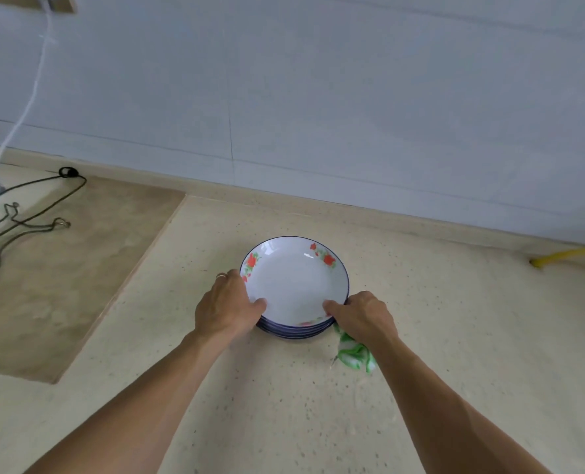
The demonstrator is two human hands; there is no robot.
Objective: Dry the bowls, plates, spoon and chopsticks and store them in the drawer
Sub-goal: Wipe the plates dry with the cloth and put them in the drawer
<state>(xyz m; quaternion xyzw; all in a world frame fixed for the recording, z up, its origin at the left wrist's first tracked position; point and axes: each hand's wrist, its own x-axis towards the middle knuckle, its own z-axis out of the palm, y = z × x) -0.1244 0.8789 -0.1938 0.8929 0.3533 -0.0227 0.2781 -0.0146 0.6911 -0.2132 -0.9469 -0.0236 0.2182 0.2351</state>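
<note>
A stack of several white plates [296, 278] with blue rims and red flower prints sits on the beige counter [421, 319]. My left hand [227, 302] grips the stack's left edge, thumb on the top plate's rim. My right hand [361, 316] grips the near right edge, thumb on the rim. A green and white cloth [354, 354] sticks out from under my right palm, bunched between hand and counter. No bowls, spoon, chopsticks or drawer are in view.
A darker inset panel [62, 268] lies at the left with thin chains [17, 227] and a black cord [68, 176] on it. A white cable [27, 104] hangs down the grey wall [318, 97]. A yellow hose [565, 256] lies at the right edge.
</note>
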